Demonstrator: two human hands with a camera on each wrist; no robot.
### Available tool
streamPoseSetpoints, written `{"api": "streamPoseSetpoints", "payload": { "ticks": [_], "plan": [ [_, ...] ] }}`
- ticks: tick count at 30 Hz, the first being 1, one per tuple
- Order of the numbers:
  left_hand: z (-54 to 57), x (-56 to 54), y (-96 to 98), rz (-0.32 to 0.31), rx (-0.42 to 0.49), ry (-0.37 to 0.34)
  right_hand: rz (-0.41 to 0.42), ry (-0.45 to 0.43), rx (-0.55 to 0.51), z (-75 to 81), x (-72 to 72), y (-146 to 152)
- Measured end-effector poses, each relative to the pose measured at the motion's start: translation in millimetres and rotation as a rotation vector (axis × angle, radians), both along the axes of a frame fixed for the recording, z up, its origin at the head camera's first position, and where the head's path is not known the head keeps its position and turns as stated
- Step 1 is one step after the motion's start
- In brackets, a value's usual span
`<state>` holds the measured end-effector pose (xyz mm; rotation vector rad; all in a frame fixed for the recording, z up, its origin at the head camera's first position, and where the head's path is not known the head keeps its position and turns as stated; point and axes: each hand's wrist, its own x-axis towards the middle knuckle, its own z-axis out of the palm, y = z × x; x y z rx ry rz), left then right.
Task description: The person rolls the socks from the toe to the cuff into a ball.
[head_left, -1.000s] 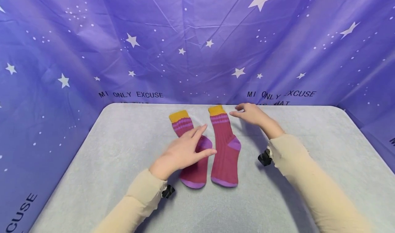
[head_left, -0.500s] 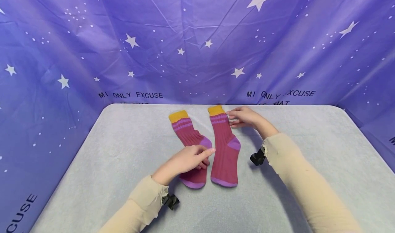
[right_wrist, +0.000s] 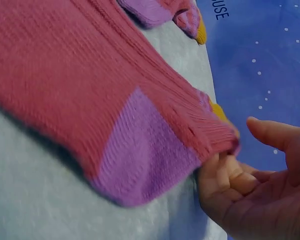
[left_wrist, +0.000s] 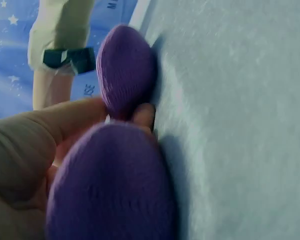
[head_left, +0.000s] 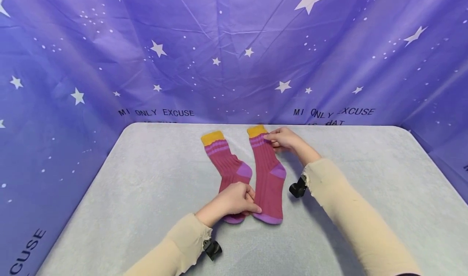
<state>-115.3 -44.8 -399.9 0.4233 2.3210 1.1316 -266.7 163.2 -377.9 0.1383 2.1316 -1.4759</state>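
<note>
Presently I have the left hand (head_left: 234,199) pinching the right maroon sock (head_left: 268,186) near its purple toe (head_left: 271,219); the right hand (head_left: 287,140) curls its fingers (right_wrist: 222,182) under the edge near the yellow cuff (head_left: 257,130), thumb (right_wrist: 272,132) parted from them. Beside it lies the left maroon sock (head_left: 228,162), on the table (head_left: 146,182).

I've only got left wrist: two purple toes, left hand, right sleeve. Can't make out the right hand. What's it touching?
Observer: Head view: the right hand is at the edge of the right-hand sock, by the purple stripes below its cuff.
Operator: Copy. Cuff color?
Observer: Yellow, same as on the left-hand sock.
Operator: Socks overlapping higher up?
Observer: No, head view shows a strip of table between them from cuffs to heels; lower down the left hand hides part of the gap.
</note>
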Motion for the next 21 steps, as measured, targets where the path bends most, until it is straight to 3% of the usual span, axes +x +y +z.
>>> {"api": "streamPoseSetpoints", "payload": {
  "ticks": [3, 8, 15, 21],
  "plan": [
    [-0.1, 2.5, 2.1, -0.018, 0.026, -0.017, -0.018, 0.019, -0.013, -1.7, -0.6, -2.8],
    [-1.8, 5.1, -4.9, -0.020, 0.142, -0.093, -0.021, 0.074, -0.098, -0.5, 0.3, -8.0],
    [0.0, 6.3, -23.6, -0.061, 0.139, 0.071, -0.072, 0.045, -0.194, 10.6, 1.6, -19.5],
    [1.8, 10.1, -38.8, -0.044, 0.342, -0.110, -0.108, -0.036, -0.333, 23.3, 1.3, -32.4]
  ]
}}
